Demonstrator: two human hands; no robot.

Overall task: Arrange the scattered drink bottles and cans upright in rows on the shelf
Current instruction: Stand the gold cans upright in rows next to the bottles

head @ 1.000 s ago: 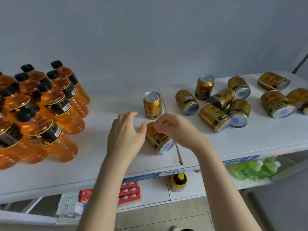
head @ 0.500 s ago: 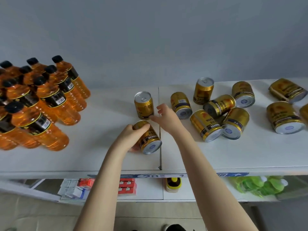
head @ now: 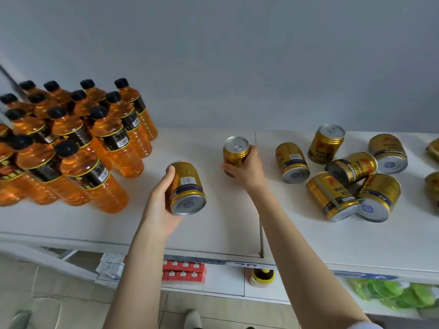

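Note:
My left hand (head: 161, 205) grips a gold can (head: 186, 187) lying tilted, its silver base toward me, just above the white shelf (head: 213, 224). My right hand (head: 247, 169) wraps around an upright gold can (head: 235, 153) standing on the shelf near the panel seam. Orange drink bottles (head: 71, 143) with black caps stand upright in rows at the left. To the right, several gold cans (head: 342, 186) lie scattered on their sides, and one more gold can (head: 326, 143) stands upright at the back.
A grey wall rises behind the shelf. On a lower shelf sit red boxes (head: 183, 273), white packs (head: 110, 267), a yellow-capped bottle (head: 262, 277) and green bottles (head: 399, 295). More cans lie at the far right edge (head: 433, 186).
My left hand has taken hold of the lying can and carried it left. My right hand let go of that can and closed on the upright one behind it. The camera has shifted.

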